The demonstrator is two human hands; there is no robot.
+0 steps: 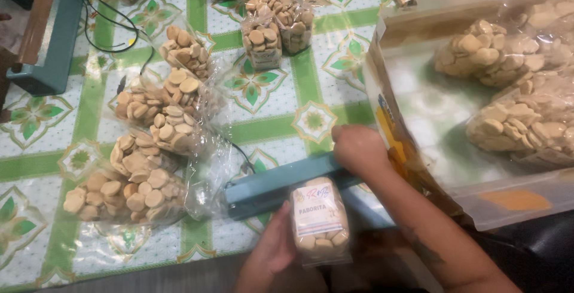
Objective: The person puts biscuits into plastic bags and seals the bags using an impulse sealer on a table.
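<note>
Heat sealer is lying on the green-patterned counter, its arm being pressed down by the right hand (grip closed over it). Left hand is holding the labelled biscuit bag under the sealer.

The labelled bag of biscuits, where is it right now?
In the head view, the labelled bag of biscuits sits bottom centre, held by the left hand, its top under the blue sealer bar that the right hand presses.
</note>
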